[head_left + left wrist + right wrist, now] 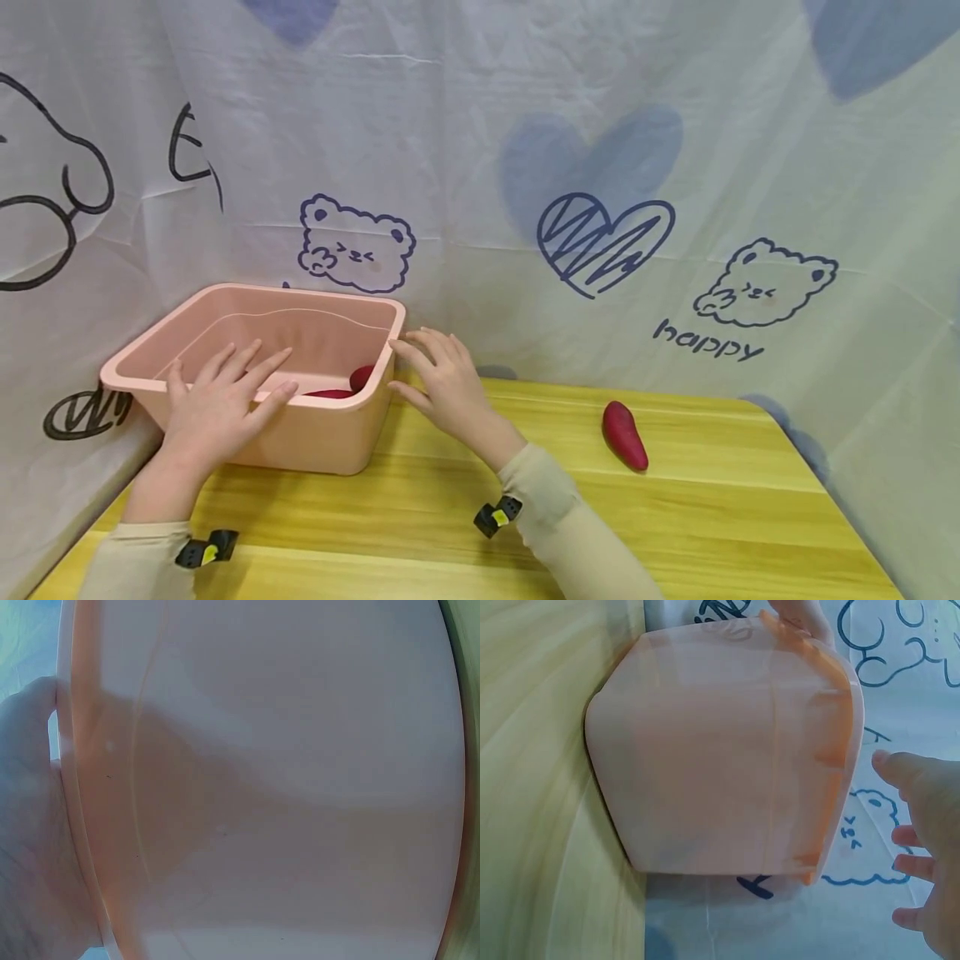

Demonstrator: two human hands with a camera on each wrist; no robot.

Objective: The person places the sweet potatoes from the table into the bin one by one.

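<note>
Here we have both hands at the pink bin [300, 433], which stands on the wooden table [675, 517] at its left end, close against the printed cloth [600, 125]. Our left hand [217, 408] lies over the near rim with the fingers straight and spread, pressing on it and gripping nothing. Our right hand [442, 383] is also flat and relaxed, with the fingertips touching the bin's right corner. Inside the bin we see something dark red [352, 383], partly hidden by the wall, so we cannot tell how many pieces there are. One sweet potato [625, 435] lies alone on the table, well apart from the bin, to the right. We judge that the step in hand is steadying or placing the bin. The next move probably calls for the right hand to leave the corner, reach right and close around the sweet potato.
</note>
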